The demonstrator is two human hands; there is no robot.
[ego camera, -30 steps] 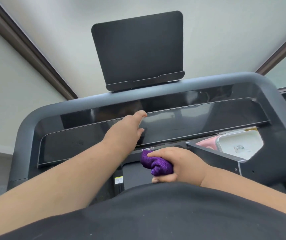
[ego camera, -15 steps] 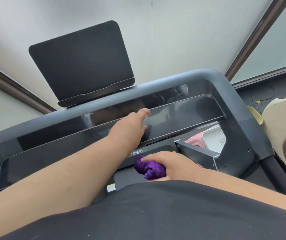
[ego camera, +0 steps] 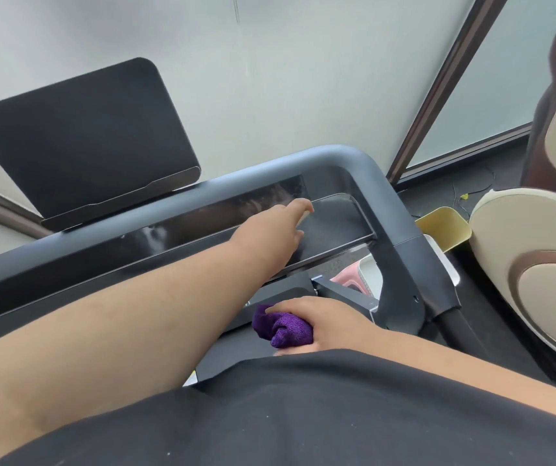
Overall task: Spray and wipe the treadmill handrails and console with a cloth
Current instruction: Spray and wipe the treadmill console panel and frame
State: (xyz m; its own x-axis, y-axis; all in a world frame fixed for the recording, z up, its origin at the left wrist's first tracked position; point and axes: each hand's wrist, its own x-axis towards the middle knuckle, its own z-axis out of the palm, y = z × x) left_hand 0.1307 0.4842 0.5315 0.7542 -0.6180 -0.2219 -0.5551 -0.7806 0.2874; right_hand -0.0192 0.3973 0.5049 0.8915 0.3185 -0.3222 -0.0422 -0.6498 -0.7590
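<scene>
Bunched in the right hand [ego camera: 330, 322], the purple cloth [ego camera: 281, 326] sits in a full grip, fingers curled over the wad, low against the person's black shirt [ego camera: 303, 415] and just above the lower edge of the console [ego camera: 202, 237]. Balled up like that it stays compact and ready to be carried to a surface, but it is not wiping anything at present. The left hand [ego camera: 273, 230] has no grip on anything: its fingers are stretched out nearly straight, reaching across the glossy black console panel toward the right end, where the panel meets the bend of the grey handrail [ego camera: 364, 163]. Whether the fingertips touch the panel I cannot tell. No spray bottle shows. My reading is that the left hand is checking or steadying at the panel while the cloth waits, so the right-hand stretch of rail looks not yet wiped. A dark tablet holder [ego camera: 78, 136] stands tilted at the console's far edge. Beside the rail's upright lie a yellow bin [ego camera: 444, 223] and a beige machine [ego camera: 532, 264].
</scene>
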